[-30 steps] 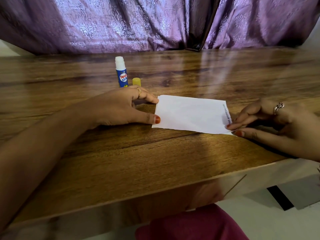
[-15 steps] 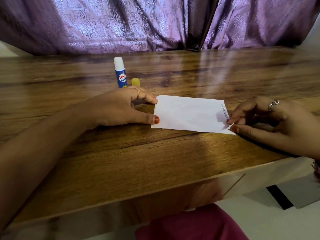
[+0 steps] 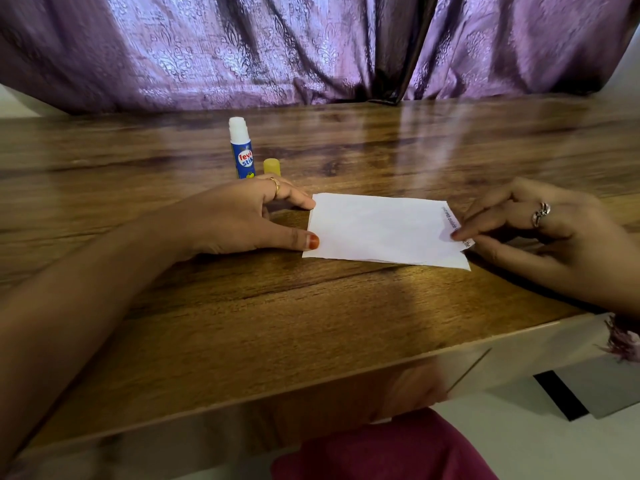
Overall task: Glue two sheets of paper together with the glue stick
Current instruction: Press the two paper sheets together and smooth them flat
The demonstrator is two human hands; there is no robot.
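Two white paper sheets (image 3: 381,230) are lying stacked on the wooden table (image 3: 277,323). Left hand (image 3: 242,220) is bracing their left edge with straight fingertips; right hand (image 3: 530,230) is pinching the top sheet's right edge. Uncapped glue stick (image 3: 241,150) is standing behind beside its yellow cap (image 3: 271,166); joining appears nearly finished, pressing remaining.

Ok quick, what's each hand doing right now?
Left hand: open, fingertips holding the paper's left edge down.
Right hand: pinching the top sheet's right edge.
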